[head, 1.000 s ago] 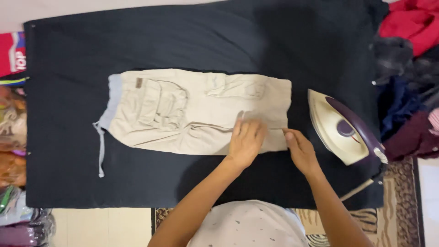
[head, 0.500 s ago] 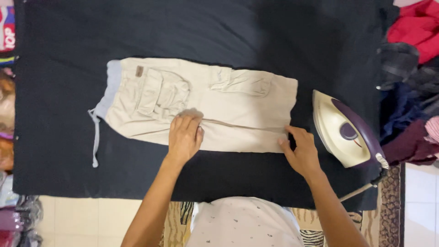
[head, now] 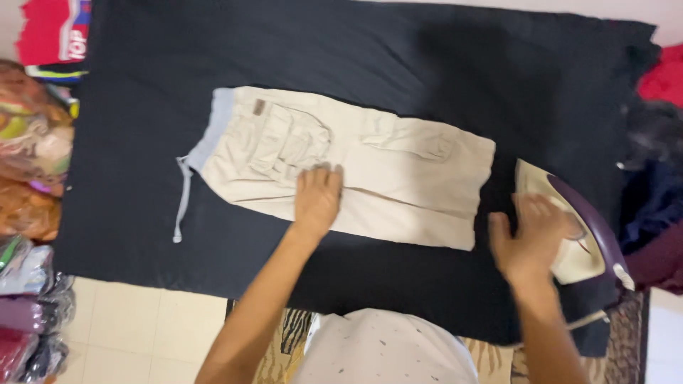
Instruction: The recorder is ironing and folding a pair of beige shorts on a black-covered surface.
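Hands on shorts and iron

The right hand (head: 530, 238) reaches open over the iron (head: 580, 235); the left hand (head: 316, 195) lies flat on the beige shorts (head: 356, 167), mid-blanket (head: 427, 85). A loose grab could tip the iron, scorching cloth.

The right hand (head: 530, 238) is blurring with motion and is covering much of the cream soleplate of the purple clothes iron (head: 580, 235), so whether the fingers are gripping it or only touching it cannot be told. The left hand (head: 318, 197) is lying flat on the folded beige cargo shorts (head: 356, 167), hiding the cloth beneath the palm. The black ironing cloth (head: 398, 64) is running out past the top edge. A red garment (head: 57, 32) at the top left corner is being cut off, and the colourful bundles in plastic (head: 28, 149) along the left edge are too blurred to identify, perhaps folded clothing. Dark clothes (head: 654, 185) at the right edge are likewise being cropped.
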